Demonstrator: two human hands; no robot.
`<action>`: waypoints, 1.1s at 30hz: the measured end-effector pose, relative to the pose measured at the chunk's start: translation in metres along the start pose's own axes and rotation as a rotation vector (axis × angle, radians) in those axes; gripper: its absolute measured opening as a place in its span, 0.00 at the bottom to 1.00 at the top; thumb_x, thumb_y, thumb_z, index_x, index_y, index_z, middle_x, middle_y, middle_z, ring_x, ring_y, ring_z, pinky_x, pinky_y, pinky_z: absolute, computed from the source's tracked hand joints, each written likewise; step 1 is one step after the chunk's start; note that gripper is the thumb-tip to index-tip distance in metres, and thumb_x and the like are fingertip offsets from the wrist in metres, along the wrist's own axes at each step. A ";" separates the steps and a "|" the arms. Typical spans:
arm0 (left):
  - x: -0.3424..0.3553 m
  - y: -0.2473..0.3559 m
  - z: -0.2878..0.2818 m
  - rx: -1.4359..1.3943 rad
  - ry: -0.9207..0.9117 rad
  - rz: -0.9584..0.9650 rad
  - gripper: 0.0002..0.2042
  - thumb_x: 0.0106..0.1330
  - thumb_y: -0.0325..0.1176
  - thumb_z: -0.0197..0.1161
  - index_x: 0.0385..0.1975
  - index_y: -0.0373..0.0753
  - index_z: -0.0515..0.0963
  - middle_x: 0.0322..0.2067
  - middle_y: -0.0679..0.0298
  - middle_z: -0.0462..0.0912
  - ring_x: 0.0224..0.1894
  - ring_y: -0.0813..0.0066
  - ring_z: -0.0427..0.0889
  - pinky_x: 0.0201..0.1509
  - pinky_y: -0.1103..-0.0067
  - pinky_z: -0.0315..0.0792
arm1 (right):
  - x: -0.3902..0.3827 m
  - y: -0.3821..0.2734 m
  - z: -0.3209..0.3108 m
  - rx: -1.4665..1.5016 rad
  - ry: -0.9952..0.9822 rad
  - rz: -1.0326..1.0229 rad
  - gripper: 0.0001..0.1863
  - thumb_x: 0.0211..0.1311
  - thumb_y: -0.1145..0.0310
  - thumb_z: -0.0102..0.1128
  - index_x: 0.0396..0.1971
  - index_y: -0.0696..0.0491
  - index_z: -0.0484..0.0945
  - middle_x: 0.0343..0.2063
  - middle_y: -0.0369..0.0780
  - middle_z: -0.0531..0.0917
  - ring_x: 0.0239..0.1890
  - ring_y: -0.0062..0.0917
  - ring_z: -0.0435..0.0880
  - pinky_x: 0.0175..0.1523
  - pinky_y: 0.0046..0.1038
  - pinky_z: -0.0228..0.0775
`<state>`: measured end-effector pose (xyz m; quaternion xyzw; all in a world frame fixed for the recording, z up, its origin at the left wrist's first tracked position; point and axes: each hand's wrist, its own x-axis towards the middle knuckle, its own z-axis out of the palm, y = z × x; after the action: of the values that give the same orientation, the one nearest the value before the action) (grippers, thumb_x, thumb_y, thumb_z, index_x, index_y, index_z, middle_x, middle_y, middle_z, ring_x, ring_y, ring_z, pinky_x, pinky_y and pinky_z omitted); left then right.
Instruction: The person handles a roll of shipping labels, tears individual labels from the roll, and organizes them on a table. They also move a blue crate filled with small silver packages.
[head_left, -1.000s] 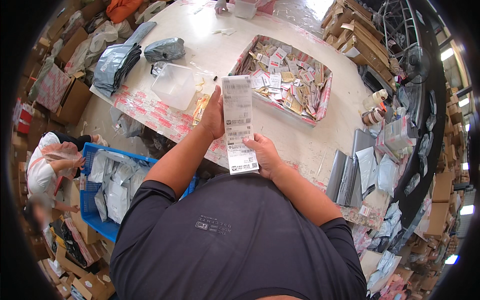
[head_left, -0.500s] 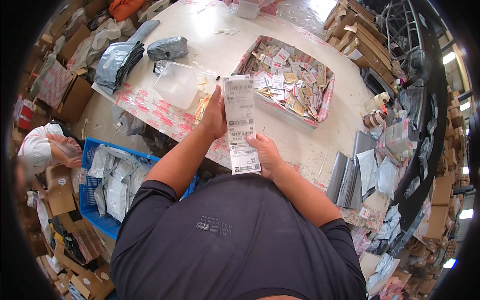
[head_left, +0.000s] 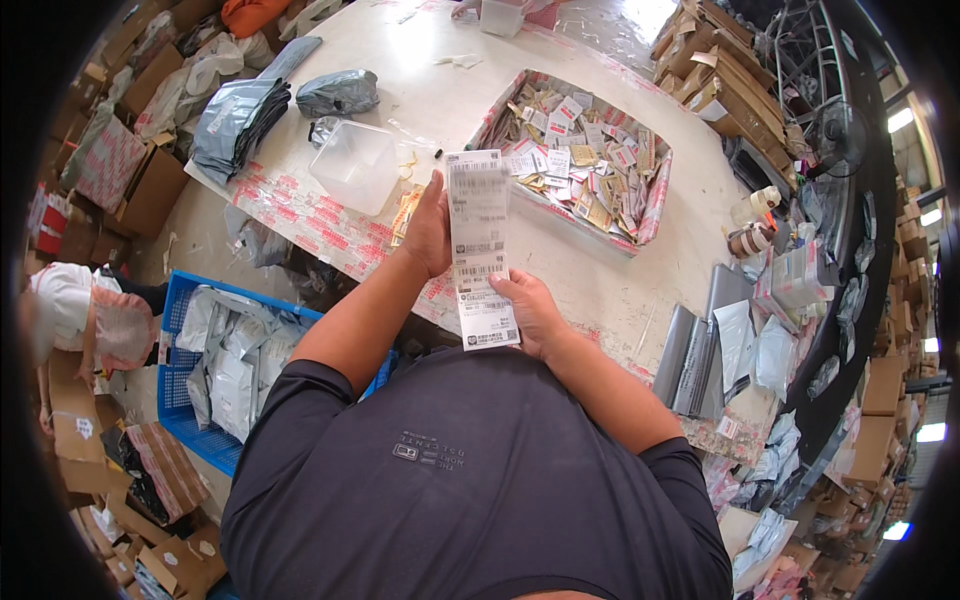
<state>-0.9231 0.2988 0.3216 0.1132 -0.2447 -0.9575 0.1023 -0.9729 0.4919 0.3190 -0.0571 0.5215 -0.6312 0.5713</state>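
Observation:
A long strip of white printed shipping labels [head_left: 479, 215] hangs between my two hands, over the near edge of the table. My left hand [head_left: 432, 228] grips its left side, thumb pointing up along the edge. Lower down, my right hand [head_left: 530, 312] pinches the strip's right side, with the thumb on the printed face. Just beyond the strip, to the right, stands an open box [head_left: 655, 200] full of small packets and cards [head_left: 580, 150]. To the left of my left hand lie a few yellowish packets [head_left: 405, 212] and a clear plastic tub [head_left: 355, 165].
Grey plastic mailing bags [head_left: 235, 125] are stacked at the table's left corner beside a grey wrapped bundle [head_left: 338, 94]. A blue crate [head_left: 190, 405] holding silvery parcels sits low at my left, near another person [head_left: 95, 315]. Grey rolls [head_left: 690, 350] lie at the right edge.
The other person at the left has shifted and bent lower among the cartons. My hands and the label strip stay almost in place.

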 end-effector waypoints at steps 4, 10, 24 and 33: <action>-0.001 0.001 0.007 -0.011 0.025 0.032 0.36 0.74 0.66 0.39 0.65 0.40 0.70 0.56 0.56 0.80 0.58 0.59 0.79 0.64 0.59 0.72 | -0.001 -0.005 -0.003 0.168 0.006 0.075 0.29 0.78 0.49 0.40 0.59 0.61 0.72 0.48 0.51 0.84 0.47 0.39 0.87 0.52 0.44 0.82; 0.006 -0.004 -0.009 0.004 0.017 0.026 0.38 0.71 0.69 0.43 0.65 0.40 0.70 0.56 0.55 0.80 0.58 0.56 0.80 0.63 0.57 0.74 | -0.014 -0.023 0.012 0.269 -0.188 0.048 0.27 0.77 0.52 0.43 0.57 0.62 0.72 0.46 0.50 0.84 0.44 0.37 0.88 0.49 0.40 0.84; 0.010 -0.003 -0.002 0.026 0.014 0.026 0.40 0.70 0.70 0.43 0.66 0.40 0.67 0.57 0.55 0.79 0.59 0.55 0.79 0.64 0.57 0.73 | -0.003 -0.012 0.001 0.035 0.007 -0.029 0.25 0.76 0.55 0.48 0.57 0.62 0.72 0.47 0.48 0.84 0.44 0.35 0.87 0.50 0.39 0.83; 0.013 -0.004 -0.004 0.068 0.020 0.016 0.41 0.68 0.72 0.44 0.67 0.41 0.68 0.59 0.54 0.78 0.60 0.56 0.79 0.64 0.56 0.73 | -0.014 -0.033 0.006 0.365 -0.130 0.104 0.25 0.76 0.54 0.45 0.56 0.62 0.72 0.46 0.49 0.84 0.45 0.38 0.88 0.49 0.40 0.84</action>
<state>-0.9350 0.2972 0.3135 0.1244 -0.2771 -0.9466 0.1083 -0.9856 0.4925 0.3529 0.0337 0.3628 -0.6799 0.6363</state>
